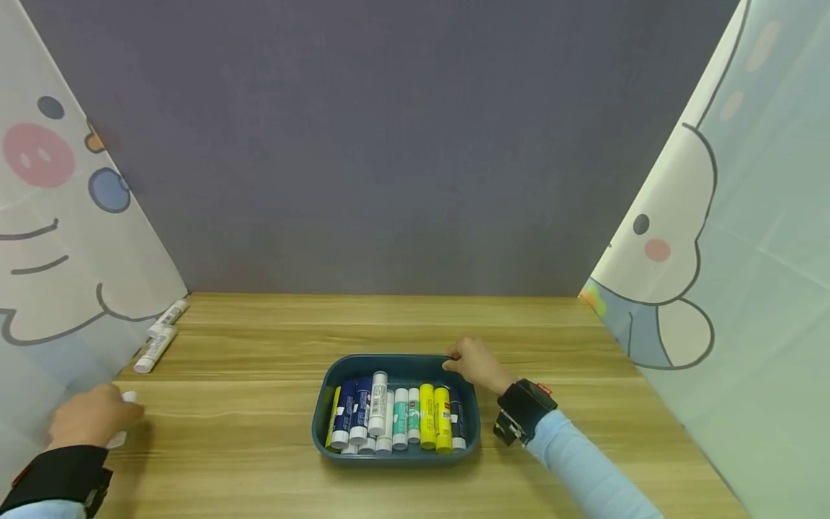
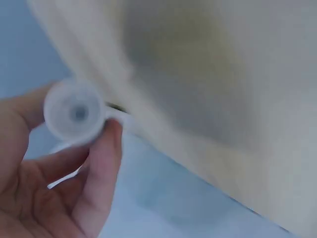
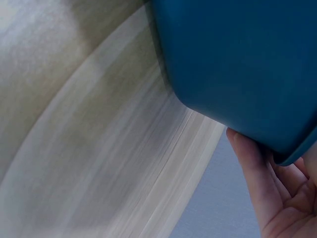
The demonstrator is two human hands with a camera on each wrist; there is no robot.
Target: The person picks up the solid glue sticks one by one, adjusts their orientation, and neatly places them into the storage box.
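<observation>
At the table's left side my left hand [image 1: 97, 416] holds a white glue stick [image 1: 117, 440], mostly covered by the fingers. Its round, hollow-looking end [image 2: 74, 113] faces the camera in the left wrist view, between thumb and fingers. My right hand [image 1: 478, 362] grips the back right corner of a dark blue plastic bin [image 1: 363, 358]; in the right wrist view, fingers [image 3: 255, 173] lie against the bin's outer wall [image 3: 237, 64] below the rim. Inside the bin lie several glue sticks: navy [image 1: 344, 411], white [image 1: 378, 404], teal [image 1: 400, 414] and yellow [image 1: 426, 414].
Two white glue sticks, one nearer [image 1: 155, 349] and one farther [image 1: 170, 316], lie at the left table edge by a printed curtain [image 1: 78, 288]. A grey panel [image 1: 389, 180] stands behind the wooden table [image 1: 246, 404]. Another printed curtain [image 1: 746, 324] borders the right side.
</observation>
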